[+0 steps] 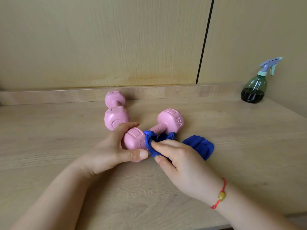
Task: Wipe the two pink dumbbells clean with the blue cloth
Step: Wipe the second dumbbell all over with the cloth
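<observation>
A: Hands?
B: Left hand [113, 146] clamped on near dumbbell [154, 130] head; right hand [179, 160] pinching cloth [176, 145] against it.
A: Other dumbbell [115, 110]?
B: On tabletop [232, 138], just behind.

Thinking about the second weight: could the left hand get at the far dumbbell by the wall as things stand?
Probably yes, once it lets go. The left hand grips the near dumbbell; the far dumbbell lies just beyond its fingers, nothing between.

Two pale pink moulded dumbbells [167, 125] [115, 110], a deep blue cloth [199, 146], a pale wood-grain tabletop [66, 138] and a green, lilac-triggered spray bottle [255, 87] are shown.
</observation>
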